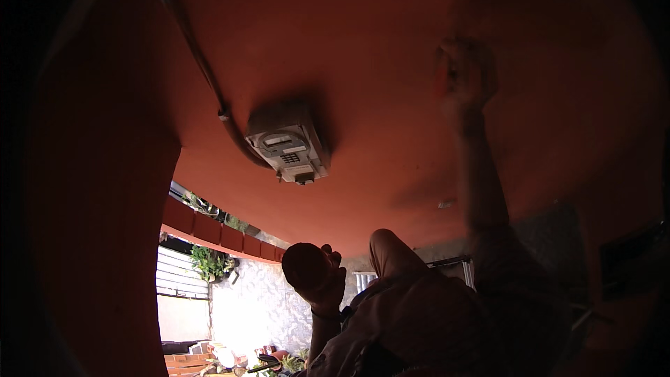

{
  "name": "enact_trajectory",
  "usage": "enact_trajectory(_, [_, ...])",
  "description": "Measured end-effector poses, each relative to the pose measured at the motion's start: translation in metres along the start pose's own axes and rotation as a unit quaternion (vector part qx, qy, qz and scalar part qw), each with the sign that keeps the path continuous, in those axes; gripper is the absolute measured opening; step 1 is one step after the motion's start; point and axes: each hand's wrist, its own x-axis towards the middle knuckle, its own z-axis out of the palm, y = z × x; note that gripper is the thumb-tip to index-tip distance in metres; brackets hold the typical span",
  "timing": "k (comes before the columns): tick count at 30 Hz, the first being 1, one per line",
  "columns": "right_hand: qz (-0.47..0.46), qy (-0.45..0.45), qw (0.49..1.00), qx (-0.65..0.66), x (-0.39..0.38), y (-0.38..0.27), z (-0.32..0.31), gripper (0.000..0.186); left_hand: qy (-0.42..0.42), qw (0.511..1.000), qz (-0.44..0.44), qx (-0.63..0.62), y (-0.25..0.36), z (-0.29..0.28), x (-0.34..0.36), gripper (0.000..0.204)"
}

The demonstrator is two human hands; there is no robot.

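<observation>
My left hand [329, 289] is low, a little left of the middle, with its fingers closed round a dark round container [304, 267]. Its inside is too dark to make out. On the right my right arm is raised, and my right hand [469, 73] is at the red-orange wall [391, 42]. Those fingers are curled. Something reddish shows along their left side, but shade hides what it is. Between the hands, further left, a grey electric meter box [287, 141] with a small display is fixed to the wall.
A conduit pipe [199, 56] runs down the wall into the meter box. A small pale fitting [445, 204] sits low on the wall. At lower left are a low red wall [209, 230], green plants [208, 262], a white barred gate [178, 272] and a brightly lit floor [251, 300].
</observation>
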Motion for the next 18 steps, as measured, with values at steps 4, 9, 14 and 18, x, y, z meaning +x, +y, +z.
enact_trajectory(4, [-0.125,-0.091,0.981,-0.113,0.004,-0.081,0.048,0.049,0.029,0.999,0.012,0.019,-0.001,0.005,0.0,0.062])
enact_trajectory(9, [0.058,-0.033,0.978,0.197,0.026,-0.071,0.029,0.017,0.052,0.997,0.028,0.041,0.007,0.0,-0.002,0.06])
enact_trajectory(14, [0.0,0.083,0.994,0.066,0.062,-0.006,-0.004,0.014,0.035,0.998,0.045,0.012,0.014,-0.003,-0.008,0.059])
enact_trajectory(18, [-0.063,0.05,0.996,0.021,0.067,-0.037,0.044,0.017,0.051,0.997,0.057,0.009,0.013,0.002,-0.009,0.06])
